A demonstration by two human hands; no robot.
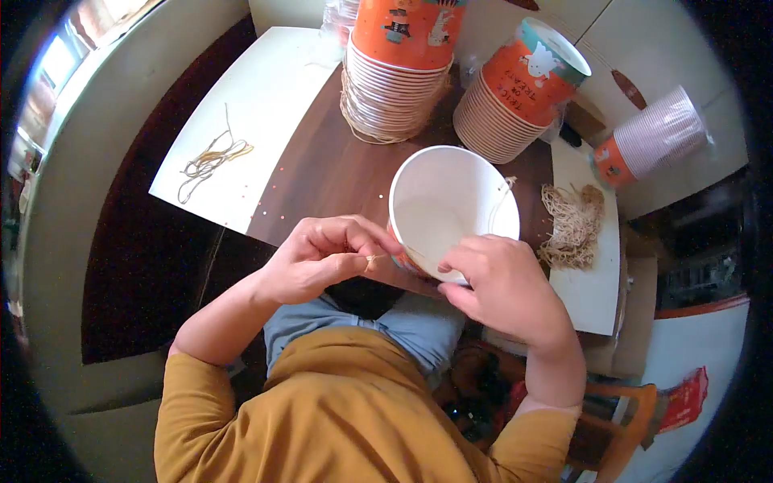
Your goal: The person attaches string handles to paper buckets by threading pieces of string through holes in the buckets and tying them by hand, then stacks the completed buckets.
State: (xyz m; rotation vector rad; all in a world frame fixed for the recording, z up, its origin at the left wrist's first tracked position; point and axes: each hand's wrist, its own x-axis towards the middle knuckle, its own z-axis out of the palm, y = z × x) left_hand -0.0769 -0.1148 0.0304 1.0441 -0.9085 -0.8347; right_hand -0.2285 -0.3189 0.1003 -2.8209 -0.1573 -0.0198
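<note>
A large white-lined paper bucket [435, 193] stands near the table's front edge, its opening facing up. My left hand [326, 253] is closed, pinching a thin cord end between thumb and forefinger at the bucket's front left. My right hand [503, 286] grips the bucket's front right rim, fingers inside and thumb outside. A cord knot [507, 185] shows at the rim's right side. A bundle of tan cords [573, 225] lies right of the bucket. Whether my right fingers also hold cord is hidden.
Behind stand a tall orange bucket stack [398, 80] with cord around its base and a second stack [519, 92]. A wrapped stack [652, 137] leans at the right. Loose cords [213, 161] and small dots lie on the table's [298, 185] left part.
</note>
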